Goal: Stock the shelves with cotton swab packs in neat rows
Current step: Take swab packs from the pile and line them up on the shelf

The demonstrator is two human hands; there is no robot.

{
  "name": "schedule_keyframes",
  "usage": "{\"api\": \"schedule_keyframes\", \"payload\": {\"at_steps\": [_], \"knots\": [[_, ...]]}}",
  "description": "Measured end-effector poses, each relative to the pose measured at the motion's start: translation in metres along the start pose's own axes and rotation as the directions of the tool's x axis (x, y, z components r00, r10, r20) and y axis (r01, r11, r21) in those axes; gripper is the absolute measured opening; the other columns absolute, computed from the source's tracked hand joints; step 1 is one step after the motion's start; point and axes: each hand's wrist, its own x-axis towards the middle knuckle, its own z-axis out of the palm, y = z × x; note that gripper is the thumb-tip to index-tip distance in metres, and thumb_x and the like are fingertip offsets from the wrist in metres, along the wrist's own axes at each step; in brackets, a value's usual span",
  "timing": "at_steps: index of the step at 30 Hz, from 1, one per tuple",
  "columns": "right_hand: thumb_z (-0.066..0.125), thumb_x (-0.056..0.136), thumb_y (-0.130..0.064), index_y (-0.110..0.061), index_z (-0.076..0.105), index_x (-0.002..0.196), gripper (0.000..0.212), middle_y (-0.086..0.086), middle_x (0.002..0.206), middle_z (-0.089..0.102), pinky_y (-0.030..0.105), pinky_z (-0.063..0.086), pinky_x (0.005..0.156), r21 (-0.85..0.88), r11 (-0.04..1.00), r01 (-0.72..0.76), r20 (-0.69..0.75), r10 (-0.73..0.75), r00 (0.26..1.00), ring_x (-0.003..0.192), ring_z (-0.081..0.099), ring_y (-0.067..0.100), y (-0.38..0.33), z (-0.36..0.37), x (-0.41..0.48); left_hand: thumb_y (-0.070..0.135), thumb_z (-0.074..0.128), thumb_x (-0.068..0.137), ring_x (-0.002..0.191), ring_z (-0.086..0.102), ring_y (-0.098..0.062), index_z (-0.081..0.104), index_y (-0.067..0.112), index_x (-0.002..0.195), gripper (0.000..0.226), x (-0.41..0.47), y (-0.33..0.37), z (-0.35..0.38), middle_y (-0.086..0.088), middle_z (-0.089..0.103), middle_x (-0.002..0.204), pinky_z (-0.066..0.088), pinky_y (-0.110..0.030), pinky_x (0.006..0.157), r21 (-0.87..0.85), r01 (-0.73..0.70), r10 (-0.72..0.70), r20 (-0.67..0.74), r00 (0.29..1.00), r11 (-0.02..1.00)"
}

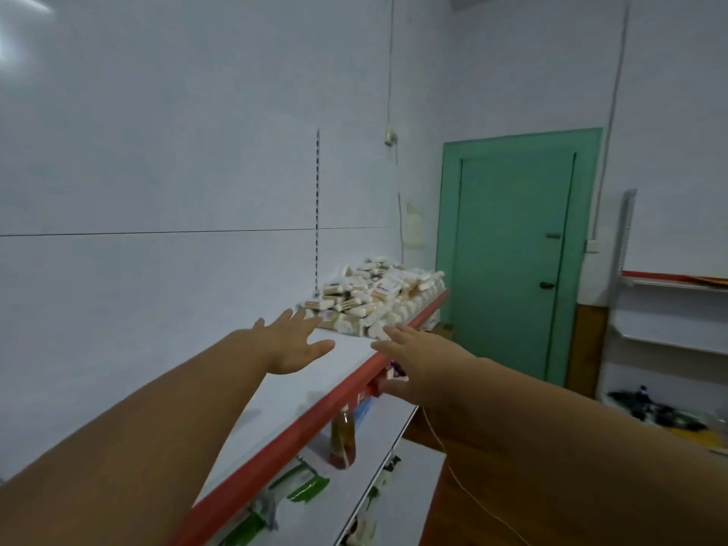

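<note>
A loose heap of cotton swab packs (378, 297) lies at the far end of the top shelf (283, 396), a white board with a red front edge. My left hand (293, 340) stretches out over the shelf with straight, spread fingers, just short of the heap. My right hand (409, 360) reaches forward at the shelf's red edge, fingers straight, a little in front of the heap. Neither hand holds anything.
Lower shelves carry a bottle of amber liquid (343, 439) and green-and-white packs (303, 486). A green door (516, 262) stands behind the shelf end. Another shelf unit (669, 309) is at the right. A thin cord (472, 494) runs along the floor.
</note>
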Motion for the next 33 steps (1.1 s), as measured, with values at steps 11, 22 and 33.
{"api": "schedule_keyframes", "payload": {"at_steps": [11, 22, 33], "knots": [[0.050, 0.092, -0.050, -0.032, 0.021, 0.150, 0.066, -0.002, 0.159, 0.017, 0.043, 0.026, 0.115, 0.105, 0.979, -0.174, 0.015, 0.173, 0.985, 0.143, 0.020, 0.021, 0.123, 0.045, 0.114, 0.059, 0.031, 0.097, 0.148, 0.014, -0.020, 0.017, 0.031, 0.153, 0.064, 0.200, 0.004, 0.006, 0.001, 0.010, 0.162, 0.018, -0.045, 0.118, -0.193, -0.185, 0.182, -0.037, 0.983, 0.963], [0.052, 0.091, -0.047, -0.033, 0.027, 0.146, 0.062, -0.005, 0.155, 0.024, 0.043, 0.026, 0.113, 0.119, 0.982, -0.147, -0.063, 0.155, 0.986, 0.141, 0.024, 0.020, 0.302, 0.101, 0.187, 0.062, 0.031, 0.095, 0.148, 0.011, -0.015, 0.012, 0.028, 0.153, 0.070, 0.370, 0.050, 0.025, 0.001, 0.010, 0.162, 0.013, -0.031, 0.118, -0.075, -0.119, 0.119, -0.013, 0.993, 0.990], [0.051, 0.093, -0.043, -0.030, 0.041, 0.139, 0.050, -0.010, 0.145, 0.038, 0.029, 0.028, 0.110, 0.193, 0.980, 0.046, -0.243, 0.002, 0.970, 0.133, 0.033, 0.011, 0.440, 0.125, 0.272, 0.060, 0.037, 0.095, 0.140, 0.033, -0.017, 0.023, 0.027, 0.151, 0.067, 0.500, 0.085, 0.013, 0.002, 0.027, 0.158, 0.027, -0.030, 0.111, -0.005, 0.014, -0.014, 0.016, 1.000, 1.000]]}}
